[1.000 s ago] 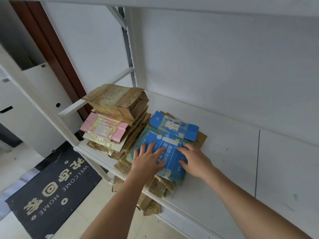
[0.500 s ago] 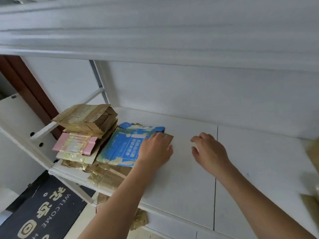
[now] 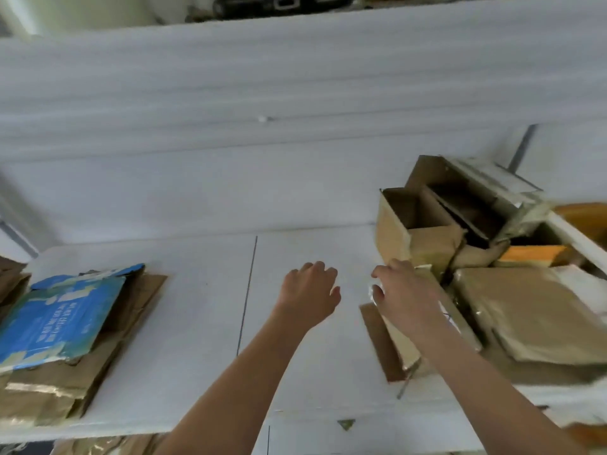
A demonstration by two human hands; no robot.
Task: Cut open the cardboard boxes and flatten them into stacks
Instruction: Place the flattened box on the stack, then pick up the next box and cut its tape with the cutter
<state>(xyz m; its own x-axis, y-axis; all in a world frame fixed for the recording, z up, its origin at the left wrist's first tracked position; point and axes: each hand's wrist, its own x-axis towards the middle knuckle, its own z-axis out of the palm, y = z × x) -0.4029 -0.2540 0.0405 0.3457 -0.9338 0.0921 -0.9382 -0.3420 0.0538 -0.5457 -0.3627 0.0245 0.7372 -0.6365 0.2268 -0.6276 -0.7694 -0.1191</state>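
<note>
step: next box (image 3: 423,323) being reached, judged | right hand (image 3: 405,298) fingers loosely curled over it, grip unclear | left hand (image 3: 308,295) relaxed, empty | next: box to be gripped, pulled clear, cut

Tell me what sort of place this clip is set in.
Probably a storeroom or home utility corner: a white shelving unit holds flattened cardboard stacked at the left and a pile of unflattened boxes at the right.

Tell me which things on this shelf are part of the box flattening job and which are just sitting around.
Job:
flattened stack
open boxes
taped boxes
left hand, empty
right hand, on a box

Just there:
shelf
dark item on top shelf
</note>
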